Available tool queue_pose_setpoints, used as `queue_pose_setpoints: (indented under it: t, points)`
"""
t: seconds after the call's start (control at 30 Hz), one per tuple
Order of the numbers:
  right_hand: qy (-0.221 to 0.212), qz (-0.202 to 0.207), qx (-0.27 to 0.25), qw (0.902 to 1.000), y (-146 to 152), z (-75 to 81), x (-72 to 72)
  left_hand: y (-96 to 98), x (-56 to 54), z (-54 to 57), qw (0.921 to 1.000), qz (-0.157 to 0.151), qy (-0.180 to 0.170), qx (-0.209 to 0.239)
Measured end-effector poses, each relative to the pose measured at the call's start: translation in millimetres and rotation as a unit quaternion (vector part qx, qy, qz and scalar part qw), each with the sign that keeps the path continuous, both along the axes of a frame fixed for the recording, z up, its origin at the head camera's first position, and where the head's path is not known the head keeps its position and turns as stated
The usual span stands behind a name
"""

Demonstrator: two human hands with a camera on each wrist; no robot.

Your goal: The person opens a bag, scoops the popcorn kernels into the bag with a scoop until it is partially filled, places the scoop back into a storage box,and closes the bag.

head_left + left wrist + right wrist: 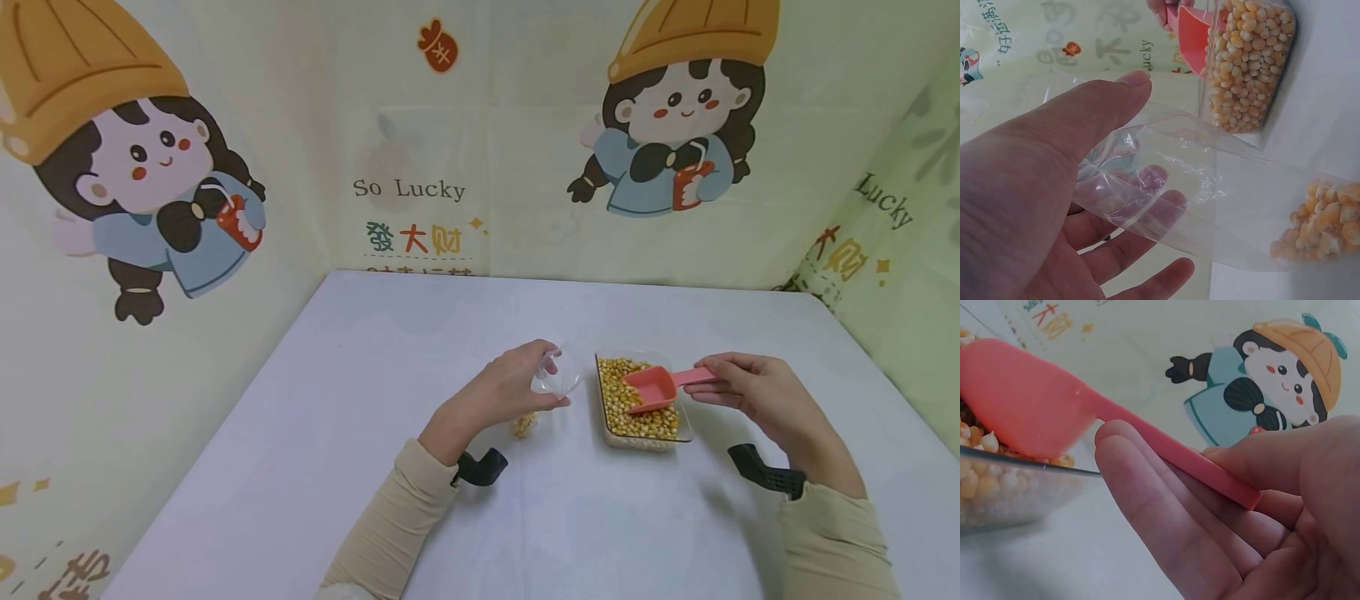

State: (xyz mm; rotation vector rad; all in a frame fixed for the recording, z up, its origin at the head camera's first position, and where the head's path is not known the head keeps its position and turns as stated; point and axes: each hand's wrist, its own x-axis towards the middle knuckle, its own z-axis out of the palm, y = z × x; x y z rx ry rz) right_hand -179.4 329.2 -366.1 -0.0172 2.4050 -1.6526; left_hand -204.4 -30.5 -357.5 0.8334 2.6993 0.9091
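My left hand [517,383] holds a clear plastic bag [1191,181] by its upper part, the thumb on one side and the fingers spread on the other, partly seen through the film. Corn kernels [1325,222] lie in the bag's bottom. To the right stands a clear rectangular container [686,432] filled with yellow corn kernels [618,404]. My right hand [757,392] grips the handle of a pink scoop [652,387] between thumb and fingers. The scoop's head dips into the corn at the container's right side; what it carries is hard to make out.
A white-covered table [300,433] lies under everything. Printed cloth [525,125] with cartoon figures hangs behind it and along both sides. Black wrist mounts [483,467] sit on both forearms, close above the table.
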Motion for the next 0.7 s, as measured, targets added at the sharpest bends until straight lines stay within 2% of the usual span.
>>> queue_pose_setpoints:
  t: [0.3,0.7]
  points:
    - [-0.013,0.007,-0.117,0.993,7.7,-8.7,-1.7,-0.4,1.2,1.0,1.0,0.0,-0.002,-0.002]
    - [-0.018,0.017,-0.216,0.9761,16.2,-17.2,-1.8,-0.3,1.2,2.0,1.0,-0.003,0.003,-0.005]
